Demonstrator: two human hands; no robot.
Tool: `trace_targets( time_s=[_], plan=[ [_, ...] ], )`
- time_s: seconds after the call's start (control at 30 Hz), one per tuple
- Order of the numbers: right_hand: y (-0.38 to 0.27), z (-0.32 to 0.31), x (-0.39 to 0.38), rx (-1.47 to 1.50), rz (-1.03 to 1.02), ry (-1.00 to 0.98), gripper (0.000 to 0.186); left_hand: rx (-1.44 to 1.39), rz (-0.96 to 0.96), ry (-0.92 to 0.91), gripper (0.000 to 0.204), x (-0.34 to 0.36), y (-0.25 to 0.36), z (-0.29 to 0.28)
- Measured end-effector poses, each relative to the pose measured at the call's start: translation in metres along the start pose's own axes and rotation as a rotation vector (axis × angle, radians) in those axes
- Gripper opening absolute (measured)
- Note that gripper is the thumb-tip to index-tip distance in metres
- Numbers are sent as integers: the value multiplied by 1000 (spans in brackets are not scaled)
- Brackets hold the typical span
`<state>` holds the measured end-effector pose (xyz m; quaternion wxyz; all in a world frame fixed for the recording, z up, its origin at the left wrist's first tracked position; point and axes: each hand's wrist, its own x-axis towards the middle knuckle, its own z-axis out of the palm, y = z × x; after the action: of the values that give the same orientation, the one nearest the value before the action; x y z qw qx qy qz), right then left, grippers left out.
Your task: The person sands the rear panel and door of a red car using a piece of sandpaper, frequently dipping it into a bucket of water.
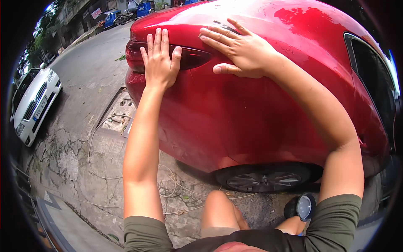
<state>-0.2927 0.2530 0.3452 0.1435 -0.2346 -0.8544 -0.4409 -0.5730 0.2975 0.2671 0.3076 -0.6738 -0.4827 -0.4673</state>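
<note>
A glossy red car (260, 113) fills the middle and right, its rear corner toward the upper left. My left hand (161, 63) lies over the dark red tail light (193, 57), fingers stretched out and pointing away from me. To its right, my right hand (241, 50) is spread flat by the upper edge of the rear body, just above the light's tip. Its fingers point left and the thumb stands apart. I see nothing held in either hand; what is under the palms is hidden.
A thin hose (90, 155) loops over the cracked concrete (67, 168). Beside my leg, near the car's rear wheel (264, 179), stands a dark bucket (305, 206). A white car (35, 103) is at the left. Blue vehicles (112, 19) stand far up the street.
</note>
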Motion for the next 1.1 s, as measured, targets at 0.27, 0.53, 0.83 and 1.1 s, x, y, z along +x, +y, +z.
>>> trace_targets(
  time_s=[0.27, 0.53, 0.83, 1.1],
  plan=[
    [-17, -33, -65, -35, 181, -182, 98, -16, 284, -41, 70, 19, -12, -19],
    [-32, 50, 149, 65, 99, -86, 104, -132, -214, 168, 60, 0, -21, 28],
    [-7, -62, -189, -145, 464, -220, 102, -118, -222, 192, 61, 4, -24, 6],
    [-51, 48, 146, 54, 176, -76, 107, -159, -279, 162, 61, -5, -30, 29]
  ],
)
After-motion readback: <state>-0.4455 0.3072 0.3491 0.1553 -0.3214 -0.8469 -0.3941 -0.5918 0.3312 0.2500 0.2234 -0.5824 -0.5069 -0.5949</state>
